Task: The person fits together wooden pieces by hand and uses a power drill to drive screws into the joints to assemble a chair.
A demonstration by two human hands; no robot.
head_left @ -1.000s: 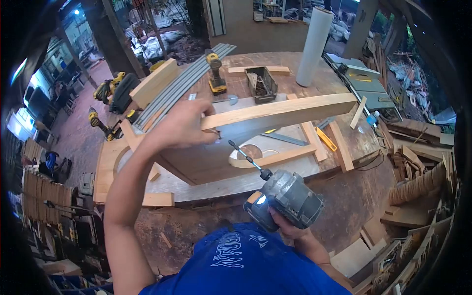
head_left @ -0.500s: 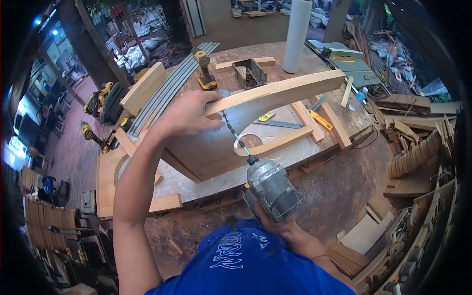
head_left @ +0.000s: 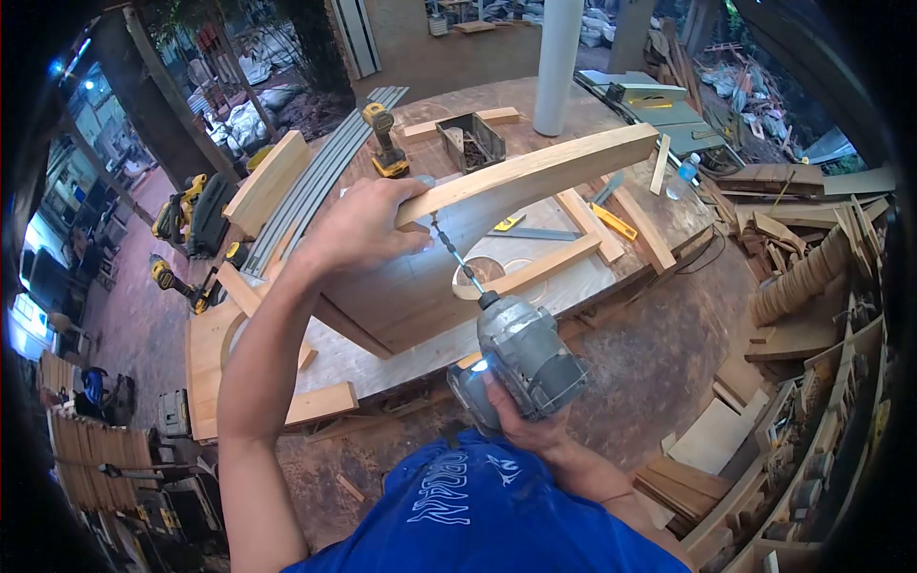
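Observation:
My left hand [head_left: 368, 229] grips the near end of a long curved wooden plank [head_left: 535, 172] and holds it raised above the workbench. My right hand [head_left: 521, 425] holds a grey power driver [head_left: 521, 353] with its work light on. Its long bit [head_left: 455, 253] points up and left, and the tip meets the underside of the plank just beside my left fingers. Whether a screw sits at the tip I cannot tell.
The large round wooden workbench [head_left: 411, 306] carries a curved cut-out piece [head_left: 535, 272], wood strips, a yellow drill [head_left: 384, 143], a box of hardware [head_left: 470, 141], metal rails [head_left: 320, 172] and a white roll [head_left: 556, 57]. More yellow tools [head_left: 186, 205] lie left. Wood offcuts [head_left: 802, 277] pile up on the right.
The driver swung up from pointing at open air until its bit tip reached the plank's underside by my left hand. Its light came on again. My view shifted slightly.

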